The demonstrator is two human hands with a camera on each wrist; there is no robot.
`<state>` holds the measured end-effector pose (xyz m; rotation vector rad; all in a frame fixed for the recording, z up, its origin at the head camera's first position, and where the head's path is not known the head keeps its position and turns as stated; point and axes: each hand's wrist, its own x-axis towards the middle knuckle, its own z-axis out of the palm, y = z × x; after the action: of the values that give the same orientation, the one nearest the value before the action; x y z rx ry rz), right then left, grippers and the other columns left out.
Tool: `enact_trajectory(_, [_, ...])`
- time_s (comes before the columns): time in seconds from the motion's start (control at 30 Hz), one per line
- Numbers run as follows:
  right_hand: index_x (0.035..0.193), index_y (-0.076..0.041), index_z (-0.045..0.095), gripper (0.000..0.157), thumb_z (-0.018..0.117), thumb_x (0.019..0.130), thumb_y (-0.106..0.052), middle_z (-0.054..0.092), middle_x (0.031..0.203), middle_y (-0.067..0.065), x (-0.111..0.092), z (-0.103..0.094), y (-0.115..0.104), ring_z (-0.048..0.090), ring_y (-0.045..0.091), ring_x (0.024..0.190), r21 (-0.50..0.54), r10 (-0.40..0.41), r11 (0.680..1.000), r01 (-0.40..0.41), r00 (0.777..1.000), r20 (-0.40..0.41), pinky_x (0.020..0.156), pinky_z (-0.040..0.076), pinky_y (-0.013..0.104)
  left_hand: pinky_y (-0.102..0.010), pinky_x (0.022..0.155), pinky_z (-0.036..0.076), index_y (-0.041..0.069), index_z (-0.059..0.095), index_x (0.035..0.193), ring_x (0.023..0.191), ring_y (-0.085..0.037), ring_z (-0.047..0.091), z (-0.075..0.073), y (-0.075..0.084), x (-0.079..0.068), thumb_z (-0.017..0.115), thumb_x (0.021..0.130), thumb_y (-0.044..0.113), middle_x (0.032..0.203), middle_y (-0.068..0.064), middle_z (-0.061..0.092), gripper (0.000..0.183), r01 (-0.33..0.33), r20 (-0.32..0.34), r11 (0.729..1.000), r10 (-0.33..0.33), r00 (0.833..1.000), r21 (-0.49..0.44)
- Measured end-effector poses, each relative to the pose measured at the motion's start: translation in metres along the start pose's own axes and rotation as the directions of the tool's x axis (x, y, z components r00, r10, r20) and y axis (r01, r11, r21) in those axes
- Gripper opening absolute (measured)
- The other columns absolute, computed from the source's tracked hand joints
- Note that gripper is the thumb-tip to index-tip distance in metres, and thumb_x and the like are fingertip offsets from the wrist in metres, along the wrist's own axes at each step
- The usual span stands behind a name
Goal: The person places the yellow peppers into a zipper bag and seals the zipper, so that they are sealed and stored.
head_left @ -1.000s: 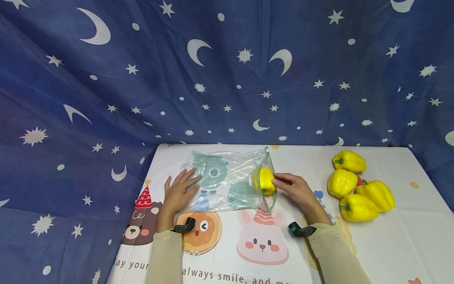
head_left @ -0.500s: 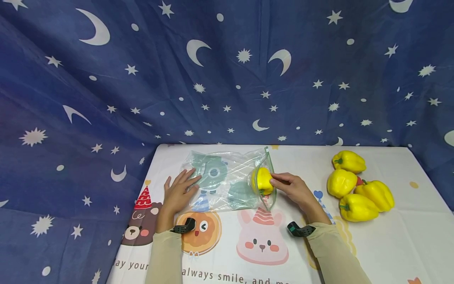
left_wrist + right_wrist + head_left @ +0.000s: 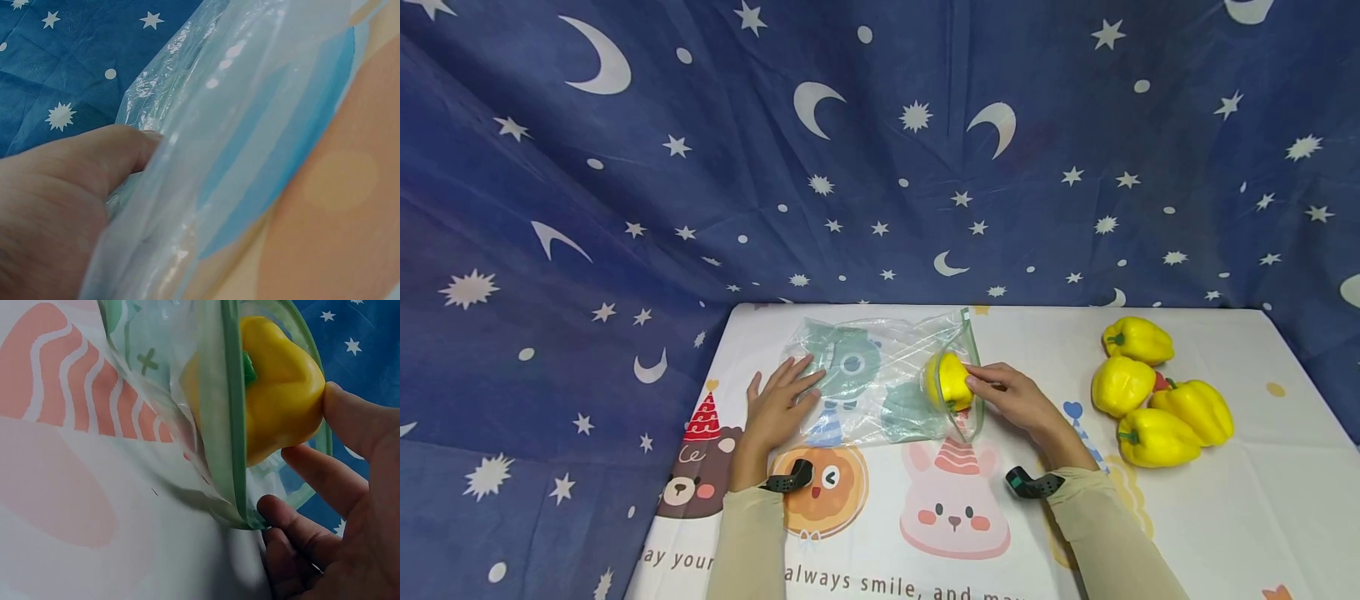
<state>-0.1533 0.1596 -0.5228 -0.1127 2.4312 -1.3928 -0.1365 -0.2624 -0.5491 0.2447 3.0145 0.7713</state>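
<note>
left hand point(image 3: 777, 411) released, fingers spread on the left end of the clear bag point(image 3: 895, 342) | right hand point(image 3: 1018, 400) pinches the yellow pepper point(image 3: 955, 382) | pepper partly inside the bag's right-end mouth, across its green rim point(image 3: 234, 412), stem towards near side | four more yellow peppers point(image 3: 1138, 385) cluster at right on the white tablecloth point(image 3: 1285, 500), well apart from the bag

High head view, 2 wrist close-ups

Blue cloth point(image 3: 1060, 108) behind, printed with white moons point(image 3: 613, 71) and stars point(image 3: 915, 117). White tablecloth point(image 3: 1285, 517): bear print point(image 3: 696, 479), rabbit print point(image 3: 955, 533), lettering point(image 3: 883, 582) below both.
</note>
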Motion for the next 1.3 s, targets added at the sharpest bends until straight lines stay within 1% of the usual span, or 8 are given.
enact_trajectory(0.23, [0.138,-0.013,0.065,0.053,0.067,0.097,-0.046,0.064,0.130,0.012,0.002,0.006,-0.003,0.056,0.031,0.121,-0.059,-0.044,0.997,0.044,0.999,0.001,0.105,0.046,0.049,-0.066,0.122,-0.005,0.036,0.058,0.145,0.159,-0.021,0.020,0.000,0.001,-0.001,0.051,0.105,0.043,0.166,0.011,0.036,0.041,-0.005,-0.001,1.000,0.005,1.000,0.005])
enact_trajectory(0.37, [0.138,-0.016,0.066,0.054,0.067,0.096,-0.049,0.063,0.127,0.011,0.002,0.008,-0.006,0.049,0.031,0.126,-0.060,-0.018,0.998,0.019,1.000,0.014,0.109,0.041,0.053,-0.066,0.122,-0.005,0.036,0.058,0.145,0.159,-0.021,0.019,0.000,0.001,0.000,0.052,0.105,0.042,0.166,0.010,0.036,0.041,-0.005,0.001,1.000,0.005,1.000,0.005])
enact_trajectory(0.5, [0.138,-0.017,0.066,0.054,0.067,0.095,-0.050,0.062,0.127,0.010,0.003,0.009,-0.008,0.042,0.033,0.129,-0.081,-0.008,0.997,0.011,0.999,0.038,0.108,0.038,0.056,-0.066,0.122,-0.005,0.036,0.059,0.145,0.159,-0.021,0.020,0.000,0.001,0.000,0.052,0.105,0.042,0.166,0.011,0.036,0.040,-0.006,0.000,1.000,0.006,1.000,0.003])
enact_trajectory(0.6, [0.138,-0.017,0.066,0.052,0.065,0.097,-0.048,0.060,0.128,0.009,0.004,0.009,-0.007,0.039,0.033,0.129,-0.111,-0.020,0.993,0.027,0.998,0.062,0.106,0.037,0.054,-0.066,0.122,-0.005,0.036,0.059,0.144,0.159,-0.021,0.020,-0.001,0.001,0.000,0.052,0.105,0.042,0.166,0.011,0.036,0.040,-0.007,-0.001,1.000,0.007,1.000,0.002])
enact_trajectory(0.8, [0.137,-0.015,0.066,0.048,0.062,0.100,-0.044,0.058,0.125,0.008,0.002,0.008,-0.008,0.034,0.033,0.128,-0.136,-0.063,0.988,0.076,0.993,0.101,0.098,0.035,0.046,-0.066,0.122,-0.004,0.036,0.059,0.144,0.159,-0.022,0.021,-0.001,0.001,-0.001,0.052,0.105,0.042,0.165,0.010,0.036,0.040,-0.008,-0.004,1.000,0.008,1.000,0.004])
enact_trajectory(1.1, [0.137,-0.015,0.067,0.047,0.062,0.100,-0.044,0.059,0.123,0.007,0.002,0.009,-0.011,0.035,0.033,0.126,-0.149,-0.076,0.985,0.090,0.992,0.099,0.095,0.036,0.045,-0.066,0.122,-0.004,0.036,0.059,0.144,0.159,-0.022,0.020,-0.001,-0.001,-0.001,0.052,0.105,0.042,0.166,0.011,0.036,0.040,-0.004,-0.001,1.000,0.004,1.000,0.011])
enact_trajectory(1.2, [0.137,-0.015,0.067,0.047,0.061,0.100,-0.044,0.061,0.125,0.009,0.002,0.008,-0.009,0.038,0.035,0.128,-0.143,-0.089,0.984,0.103,0.991,0.099,0.100,0.037,0.050,-0.067,0.122,-0.003,0.036,0.059,0.144,0.158,-0.022,0.021,-0.001,-0.001,-0.001,0.052,0.105,0.042,0.165,0.010,0.036,0.040,-0.013,-0.008,1.000,0.013,1.000,0.007])
enact_trajectory(1.3, [0.139,-0.015,0.065,0.048,0.059,0.102,-0.045,0.061,0.134,0.011,0.000,0.002,-0.006,0.039,0.037,0.135,-0.108,-0.082,0.990,0.093,0.991,0.106,0.113,0.032,0.061,-0.067,0.122,-0.003,0.036,0.059,0.144,0.158,-0.022,0.022,0.000,-0.001,-0.001,0.051,0.106,0.042,0.165,0.010,0.037,0.040,-0.021,-0.015,1.000,0.021,1.000,0.006])
